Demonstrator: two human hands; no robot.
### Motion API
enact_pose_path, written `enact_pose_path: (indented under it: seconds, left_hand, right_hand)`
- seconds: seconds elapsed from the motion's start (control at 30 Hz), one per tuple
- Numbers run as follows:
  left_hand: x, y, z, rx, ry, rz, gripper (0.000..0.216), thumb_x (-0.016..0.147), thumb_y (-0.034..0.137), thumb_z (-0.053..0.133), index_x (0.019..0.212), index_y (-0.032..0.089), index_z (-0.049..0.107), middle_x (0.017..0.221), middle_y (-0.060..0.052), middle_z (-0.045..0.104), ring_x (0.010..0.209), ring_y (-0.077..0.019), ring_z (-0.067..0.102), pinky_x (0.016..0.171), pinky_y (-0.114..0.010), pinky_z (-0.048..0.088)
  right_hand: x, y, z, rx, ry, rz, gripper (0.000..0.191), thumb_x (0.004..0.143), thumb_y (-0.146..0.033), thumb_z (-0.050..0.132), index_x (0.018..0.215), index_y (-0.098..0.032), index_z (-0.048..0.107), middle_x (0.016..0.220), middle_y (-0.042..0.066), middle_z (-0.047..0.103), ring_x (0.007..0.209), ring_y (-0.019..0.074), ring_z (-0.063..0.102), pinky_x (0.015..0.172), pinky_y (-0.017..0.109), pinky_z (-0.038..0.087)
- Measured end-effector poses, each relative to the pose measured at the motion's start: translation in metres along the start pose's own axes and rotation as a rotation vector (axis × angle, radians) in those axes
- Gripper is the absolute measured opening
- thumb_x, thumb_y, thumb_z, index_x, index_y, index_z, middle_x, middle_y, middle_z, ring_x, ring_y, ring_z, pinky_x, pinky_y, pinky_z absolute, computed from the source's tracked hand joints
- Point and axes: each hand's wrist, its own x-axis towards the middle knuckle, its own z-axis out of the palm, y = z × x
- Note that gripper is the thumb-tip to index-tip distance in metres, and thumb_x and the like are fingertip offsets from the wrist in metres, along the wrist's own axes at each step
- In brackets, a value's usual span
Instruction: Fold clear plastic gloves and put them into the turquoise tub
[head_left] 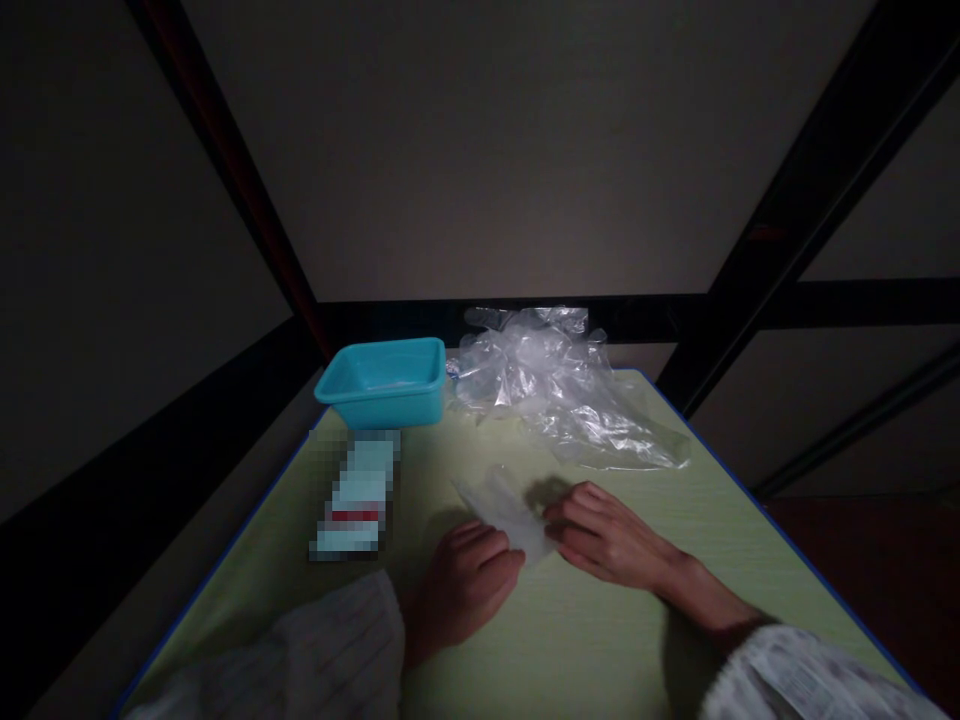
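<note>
A small, thin, whitish translucent sheet (pixel 510 505), perhaps plastic film or a small bag, is between my two hands just above the table. My left hand (pixel 472 580) is closed with its fingers curled on the sheet's near left edge. My right hand (pixel 604 535) pinches the sheet's right side between thumb and fingers. Behind the hands lies a crumpled heap of clear plastic (pixel 555 380). To the left of my left hand, a flat pale item with a red band (pixel 356 495) rests on the table, blurred by pixelation.
A turquoise plastic basin (pixel 390 400) stands at the back left of the pale green table (pixel 555 650), which has a blue edge. A small object (pixel 452 369) sits between the basin and the plastic heap, too small to name. A grey wall with dark beams rises behind.
</note>
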Motion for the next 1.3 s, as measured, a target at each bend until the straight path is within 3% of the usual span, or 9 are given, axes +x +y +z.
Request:
enact_pose_path:
  seconds: [0.1, 0.23, 0.43, 0.53, 0.63, 0.73, 0.93, 1.2, 1.3]
  left_hand:
    - [0.001, 0.0, -0.001, 0.022, -0.029, 0.018, 0.029, 0.089, 0.009, 0.04, 0.065, 0.016, 0.056, 0.058, 0.001, 0.051, 0.055, -0.0121, 0.048, 0.056, -0.025, 0.038]
    - [0.004, 0.0, 0.0, 0.063, -0.058, 0.038, 0.033, 0.09, 0.009, 0.038, 0.062, 0.016, 0.054, 0.056, 0.002, 0.05, 0.052, -0.0119, 0.046, 0.053, -0.025, 0.035]
    - [0.0, 0.001, -0.001, 0.057, -0.183, -0.016, 0.023, 0.086, 0.007, 0.043, 0.072, 0.017, 0.058, 0.062, 0.001, 0.053, 0.057, -0.0135, 0.051, 0.058, -0.026, 0.043]
    - [-0.003, -0.003, -0.007, 0.032, -0.217, -0.094, 0.018, 0.08, 0.007, 0.049, 0.092, 0.017, 0.059, 0.077, -0.003, 0.059, 0.072, -0.0172, 0.057, 0.066, -0.029, 0.049]
    - [-0.007, -0.01, -0.016, -0.013, -0.255, -0.111, 0.038, 0.074, 0.005, 0.049, 0.111, 0.015, 0.054, 0.107, -0.011, 0.059, 0.098, -0.0233, 0.055, 0.082, -0.036, 0.049]
    - [-0.01, -0.018, -0.022, -0.057, -0.32, -0.083, 0.045, 0.073, 0.003, 0.046, 0.116, 0.012, 0.051, 0.121, -0.014, 0.054, 0.112, -0.0253, 0.049, 0.093, -0.041, 0.045]
    - [-0.006, -0.023, -0.027, -0.114, -0.417, -0.071, 0.041, 0.076, 0.006, 0.043, 0.115, 0.013, 0.052, 0.12, -0.013, 0.057, 0.112, -0.0243, 0.05, 0.095, -0.041, 0.043]
    - [-0.005, -0.024, -0.026, -0.148, -0.391, -0.072, 0.038, 0.078, 0.007, 0.043, 0.114, 0.014, 0.052, 0.116, -0.011, 0.06, 0.109, -0.0228, 0.051, 0.094, -0.039, 0.043]
    - [-0.005, -0.025, -0.025, -0.146, -0.385, -0.059, 0.04, 0.078, 0.007, 0.043, 0.116, 0.014, 0.051, 0.117, -0.012, 0.059, 0.11, -0.023, 0.051, 0.094, -0.039, 0.043]
  right_hand:
    - [0.001, -0.002, -0.002, -0.008, 0.014, 0.001, 0.03, 0.093, -0.015, 0.04, 0.07, -0.016, 0.059, 0.084, 0.005, 0.065, 0.071, 0.0161, 0.048, 0.067, 0.03, 0.038]
    - [-0.002, -0.007, -0.007, -0.045, -0.016, 0.002, 0.035, 0.094, -0.016, 0.038, 0.065, -0.016, 0.058, 0.08, 0.004, 0.064, 0.068, 0.0154, 0.047, 0.067, 0.03, 0.037]
    - [-0.004, -0.019, -0.008, -0.094, -0.057, 0.0, 0.041, 0.096, -0.018, 0.034, 0.062, -0.017, 0.057, 0.066, 0.001, 0.06, 0.061, 0.0147, 0.048, 0.063, 0.031, 0.039]
    - [-0.004, -0.022, -0.005, -0.076, -0.062, -0.01, 0.039, 0.095, -0.016, 0.033, 0.067, -0.015, 0.061, 0.078, 0.004, 0.066, 0.071, 0.0165, 0.056, 0.066, 0.031, 0.045]
    - [-0.004, -0.024, -0.003, -0.038, -0.039, 0.02, 0.034, 0.094, -0.014, 0.033, 0.082, -0.012, 0.066, 0.096, 0.008, 0.069, 0.09, 0.0194, 0.06, 0.08, 0.032, 0.048]
    - [-0.004, -0.024, -0.002, -0.009, -0.036, 0.044, 0.033, 0.094, -0.013, 0.033, 0.092, -0.01, 0.066, 0.101, 0.008, 0.07, 0.097, 0.02, 0.06, 0.086, 0.033, 0.049]
    - [-0.008, -0.023, 0.001, 0.021, -0.073, 0.039, 0.03, 0.092, -0.012, 0.036, 0.09, -0.01, 0.066, 0.101, 0.009, 0.07, 0.096, 0.0201, 0.062, 0.085, 0.034, 0.051]
    - [-0.008, -0.023, -0.001, 0.002, -0.173, 0.015, 0.025, 0.09, -0.011, 0.041, 0.078, -0.015, 0.063, 0.094, 0.007, 0.07, 0.079, 0.0188, 0.063, 0.069, 0.034, 0.052]
    - [-0.008, -0.023, -0.004, -0.004, -0.174, 0.018, 0.024, 0.09, -0.014, 0.041, 0.082, -0.015, 0.064, 0.095, 0.008, 0.07, 0.078, 0.0187, 0.063, 0.069, 0.034, 0.052]
